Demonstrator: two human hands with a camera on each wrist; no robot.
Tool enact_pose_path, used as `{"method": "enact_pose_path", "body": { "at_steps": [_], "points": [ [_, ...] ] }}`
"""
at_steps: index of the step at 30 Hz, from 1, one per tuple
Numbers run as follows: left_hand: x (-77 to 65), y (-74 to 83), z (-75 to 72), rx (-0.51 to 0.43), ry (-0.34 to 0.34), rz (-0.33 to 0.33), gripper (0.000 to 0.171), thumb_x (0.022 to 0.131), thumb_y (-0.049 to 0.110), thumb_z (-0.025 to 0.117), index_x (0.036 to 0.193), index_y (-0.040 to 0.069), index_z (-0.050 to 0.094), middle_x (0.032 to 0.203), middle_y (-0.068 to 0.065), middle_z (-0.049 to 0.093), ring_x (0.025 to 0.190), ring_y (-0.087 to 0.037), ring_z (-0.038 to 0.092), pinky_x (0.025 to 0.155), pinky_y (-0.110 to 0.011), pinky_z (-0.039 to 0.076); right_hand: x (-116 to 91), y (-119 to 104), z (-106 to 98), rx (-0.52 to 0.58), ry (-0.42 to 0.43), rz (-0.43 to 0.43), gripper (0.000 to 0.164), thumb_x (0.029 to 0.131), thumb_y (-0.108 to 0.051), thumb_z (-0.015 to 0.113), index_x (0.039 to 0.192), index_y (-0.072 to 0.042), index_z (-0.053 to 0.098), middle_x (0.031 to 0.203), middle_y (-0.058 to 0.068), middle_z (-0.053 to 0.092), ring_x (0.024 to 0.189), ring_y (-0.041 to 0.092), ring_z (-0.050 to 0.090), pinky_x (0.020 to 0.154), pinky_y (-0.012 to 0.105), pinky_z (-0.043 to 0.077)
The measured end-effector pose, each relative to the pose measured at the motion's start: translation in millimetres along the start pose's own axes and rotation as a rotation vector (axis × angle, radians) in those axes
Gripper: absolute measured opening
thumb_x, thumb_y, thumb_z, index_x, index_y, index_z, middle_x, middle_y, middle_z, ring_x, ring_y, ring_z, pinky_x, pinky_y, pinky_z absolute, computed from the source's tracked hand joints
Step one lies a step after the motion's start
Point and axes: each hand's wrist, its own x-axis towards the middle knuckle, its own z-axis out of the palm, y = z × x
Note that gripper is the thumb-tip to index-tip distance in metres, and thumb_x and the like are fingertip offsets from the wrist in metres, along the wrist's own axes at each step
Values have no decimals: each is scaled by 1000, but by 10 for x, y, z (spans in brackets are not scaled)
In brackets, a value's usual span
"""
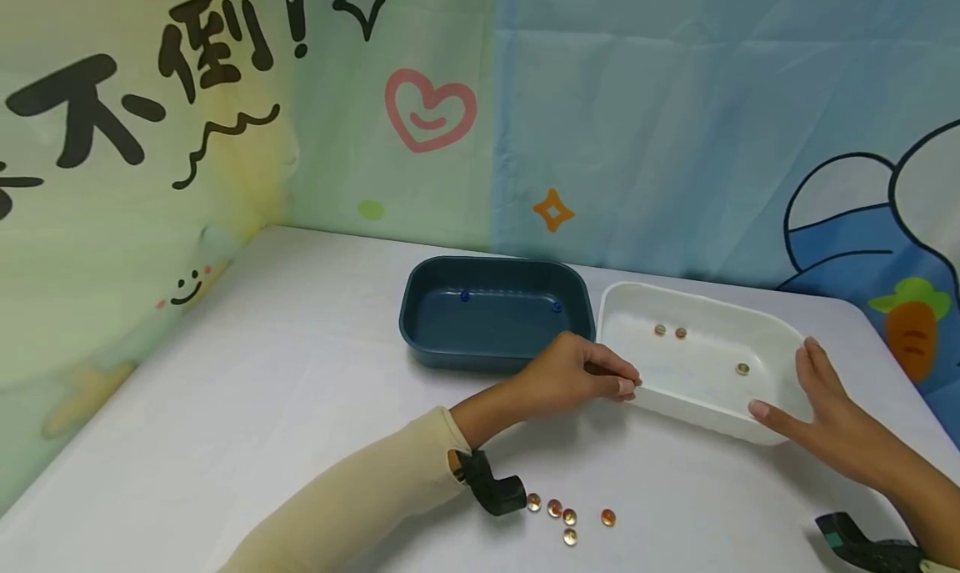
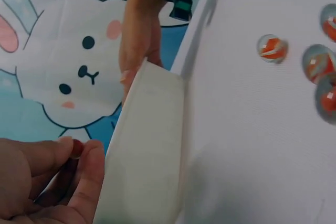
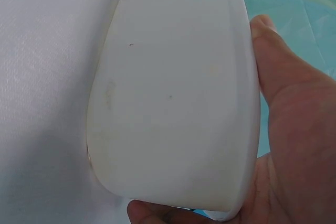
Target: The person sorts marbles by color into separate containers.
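Marbles point(image 1: 608, 518): five on table point(image 1: 322, 323), three in white tray point(image 1: 697, 352); my left grip point(image 1: 576, 375) pinches a red one point(image 2: 77, 149), right grip point(image 1: 834, 419) holds tray.

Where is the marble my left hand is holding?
In the left wrist view, the reddish marble is at lower left, pinched by the left hand beside the white tray; the head view shows that hand at the tray's near left corner.
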Motion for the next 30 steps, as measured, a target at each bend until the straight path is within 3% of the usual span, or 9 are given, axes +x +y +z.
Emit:
{"method": "enact_pose_path", "body": {
  "at_steps": [9, 18, 30],
  "points": [
    [131, 30, 10, -183, 147, -79, 15, 90, -9, 63, 102, -9, 72, 100, -15, 72, 83, -13, 70, 77, -26, 55, -15, -25, -7, -1, -13, 22, 113, 92, -59, 52, 141, 5, -27, 144, 22, -43, 130, 59, -19, 83, 79, 18],
    [272, 51, -18, -92, 213, -87, 13, 91, -7, 63, 100, -7, 73, 96, -11, 72, 83, -12, 70, 74, -25, 55, -13, -26, -16, -1, 0, 5, 112, 93, -58, 52, 142, 5, -26, 145, 21, -42, 130, 59, -19, 82, 79, 19],
    [433, 72, -56, -121, 279, -149, 11, 91, -6, 64, 98, -7, 72, 94, -13, 72, 81, -16, 71, 78, -32, 55, -12, 51, -8, 17, -13, -22, 110, 93, -55, 54, 144, 2, -26, 147, 18, -41, 131, 59, -19, 79, 80, 21]
  ]
}}
